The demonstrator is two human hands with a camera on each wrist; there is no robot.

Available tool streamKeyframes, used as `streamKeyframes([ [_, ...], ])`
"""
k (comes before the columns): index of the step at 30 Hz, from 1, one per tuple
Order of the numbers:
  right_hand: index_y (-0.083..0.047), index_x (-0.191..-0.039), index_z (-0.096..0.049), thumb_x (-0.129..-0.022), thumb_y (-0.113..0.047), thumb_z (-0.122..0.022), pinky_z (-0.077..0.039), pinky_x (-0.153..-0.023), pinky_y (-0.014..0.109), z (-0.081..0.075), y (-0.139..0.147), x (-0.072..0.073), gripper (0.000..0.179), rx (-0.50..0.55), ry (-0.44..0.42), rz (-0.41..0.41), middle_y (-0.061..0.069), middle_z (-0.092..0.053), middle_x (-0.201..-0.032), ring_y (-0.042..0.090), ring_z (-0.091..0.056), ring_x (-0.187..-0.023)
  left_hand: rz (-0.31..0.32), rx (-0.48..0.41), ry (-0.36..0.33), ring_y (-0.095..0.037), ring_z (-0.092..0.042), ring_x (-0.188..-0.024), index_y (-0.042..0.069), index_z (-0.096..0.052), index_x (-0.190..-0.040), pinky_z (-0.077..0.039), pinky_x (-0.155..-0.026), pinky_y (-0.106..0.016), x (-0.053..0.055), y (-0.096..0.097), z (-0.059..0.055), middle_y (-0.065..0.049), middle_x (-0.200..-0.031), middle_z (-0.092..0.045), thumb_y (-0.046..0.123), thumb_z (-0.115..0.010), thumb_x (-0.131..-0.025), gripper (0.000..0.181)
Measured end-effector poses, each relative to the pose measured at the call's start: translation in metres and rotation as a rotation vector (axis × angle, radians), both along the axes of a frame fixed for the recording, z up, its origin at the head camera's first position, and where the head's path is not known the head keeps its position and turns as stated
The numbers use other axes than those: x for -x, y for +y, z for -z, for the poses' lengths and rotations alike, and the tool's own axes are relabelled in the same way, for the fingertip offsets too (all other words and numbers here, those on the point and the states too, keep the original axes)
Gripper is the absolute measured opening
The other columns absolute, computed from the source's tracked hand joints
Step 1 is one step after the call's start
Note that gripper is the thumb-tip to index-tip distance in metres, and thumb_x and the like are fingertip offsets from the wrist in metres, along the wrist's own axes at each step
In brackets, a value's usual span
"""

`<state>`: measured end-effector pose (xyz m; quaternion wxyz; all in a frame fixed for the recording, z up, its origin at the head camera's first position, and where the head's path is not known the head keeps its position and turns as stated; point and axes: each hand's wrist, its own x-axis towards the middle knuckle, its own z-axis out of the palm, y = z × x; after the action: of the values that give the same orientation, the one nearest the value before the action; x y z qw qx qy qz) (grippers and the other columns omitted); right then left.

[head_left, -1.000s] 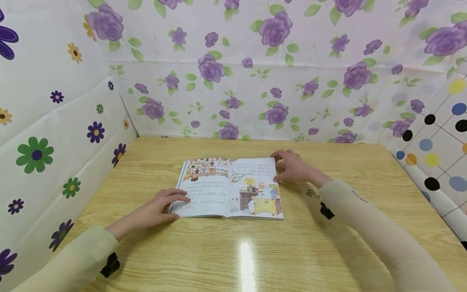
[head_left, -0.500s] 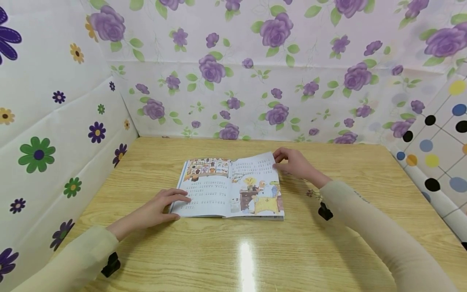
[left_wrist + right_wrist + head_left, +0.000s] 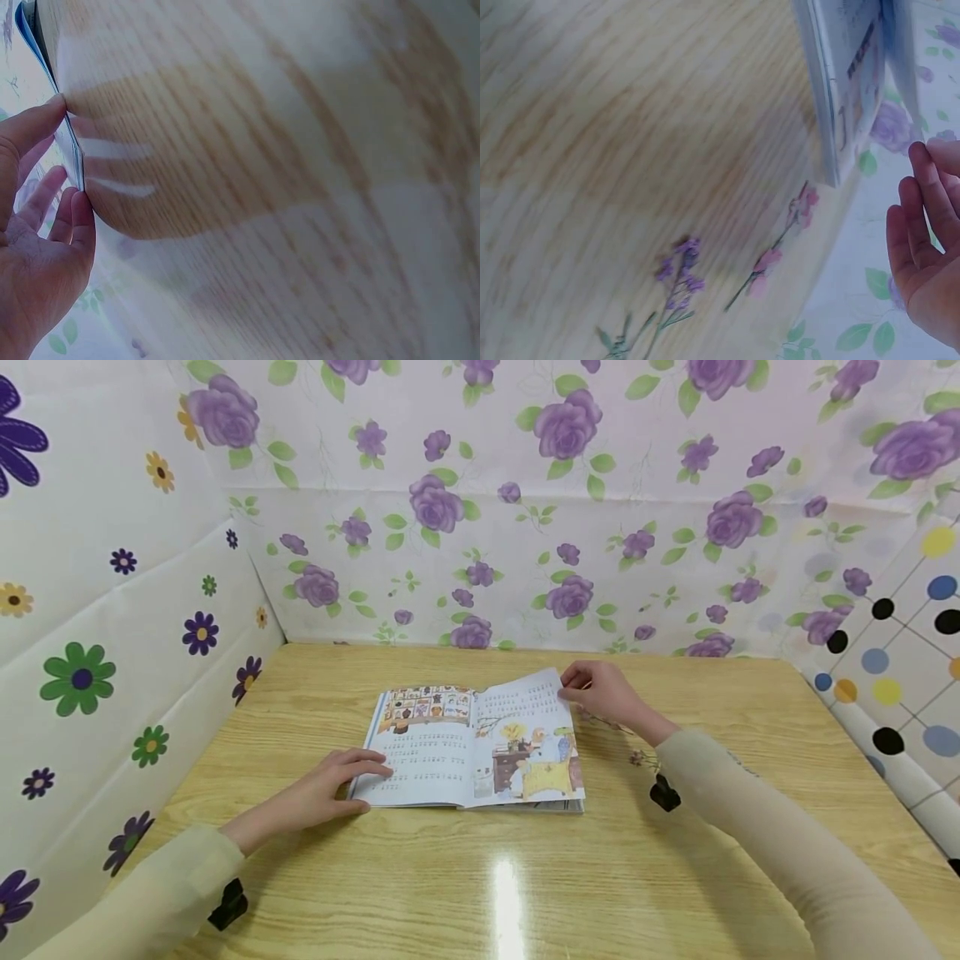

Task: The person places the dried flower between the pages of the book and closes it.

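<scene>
An open picture book [image 3: 427,752] lies on the wooden table with text and coloured drawings on both pages. My left hand [image 3: 330,785] rests at its lower left edge, fingers extended over the left page. The left wrist view shows that hand's thumb and fingertips along the edge of the book [image 3: 73,146]. At the upper right corner, my right hand [image 3: 606,695] pinches the right page [image 3: 528,735] between thumb and fingers. That page is raised and bowed; in the right wrist view it stands apart from the stack of pages [image 3: 826,112] beneath.
Purple [image 3: 681,277] and pink flower sprigs [image 3: 766,261] appear on the tabletop [image 3: 480,877] right of the book. Behind the table is a cloth with purple roses [image 3: 570,510], a flower-patterned sheet [image 3: 150,610] on the left, a dotted one [image 3: 907,660] on the right.
The right hand has closed on the page corner and lifted it up and slightly left, so pages beneath show at the lower edge. The left hand has stayed in place.
</scene>
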<state>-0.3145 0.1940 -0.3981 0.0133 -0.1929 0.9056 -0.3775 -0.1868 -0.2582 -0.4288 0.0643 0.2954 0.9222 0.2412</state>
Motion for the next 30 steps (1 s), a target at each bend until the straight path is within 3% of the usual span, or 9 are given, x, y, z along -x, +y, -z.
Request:
streamKeyframes([
  [10, -0.013, -0.126, -0.059, -0.093, -0.023, -0.069, -0.054, -0.079, 0.034, -0.007, -0.006, 0.001, 0.036, 0.067, 0.076, 0.008, 0.009, -0.070, -0.107, 0.021, -0.065, -0.091, -0.008, 0.004, 0.003, -0.040, -0.044, -0.134, 0.018, -0.061, -0.133, -0.038, -0.109, -0.061, -0.001, -0.001, 0.001, -0.014, -0.145, -0.051, 0.013, -0.074, -0.087, 0.048],
  [17, -0.015, -0.121, -0.065, -0.101, -0.015, -0.057, -0.057, -0.084, 0.040, -0.013, -0.011, -0.001, 0.022, 0.110, 0.164, -0.016, 0.009, -0.071, -0.113, 0.028, -0.067, -0.101, -0.011, 0.001, -0.001, -0.041, -0.044, -0.134, 0.018, -0.061, -0.133, -0.038, -0.108, -0.061, -0.001, 0.000, -0.001, -0.015, -0.145, -0.051, 0.013, -0.074, -0.088, 0.048],
  [23, -0.017, -0.115, -0.069, -0.097, -0.013, -0.063, -0.058, -0.083, 0.037, -0.021, -0.024, 0.004, 0.019, 0.099, 0.240, -0.015, 0.005, -0.073, -0.109, 0.021, -0.068, -0.100, -0.004, 0.004, 0.009, -0.040, -0.044, -0.133, 0.018, -0.061, -0.133, -0.038, -0.108, -0.061, 0.000, -0.001, 0.001, -0.014, -0.144, -0.051, 0.013, -0.074, -0.087, 0.048],
  [30, -0.013, -0.108, -0.071, -0.096, -0.014, -0.065, -0.058, -0.080, 0.037, -0.040, -0.050, 0.011, 0.014, 0.105, 0.331, -0.060, 0.007, -0.073, -0.103, 0.021, -0.068, -0.093, -0.006, -0.004, 0.012, -0.040, -0.045, -0.133, 0.017, -0.061, -0.133, -0.038, -0.109, -0.060, 0.000, -0.001, 0.002, -0.015, -0.144, -0.052, 0.013, -0.074, -0.087, 0.047],
])
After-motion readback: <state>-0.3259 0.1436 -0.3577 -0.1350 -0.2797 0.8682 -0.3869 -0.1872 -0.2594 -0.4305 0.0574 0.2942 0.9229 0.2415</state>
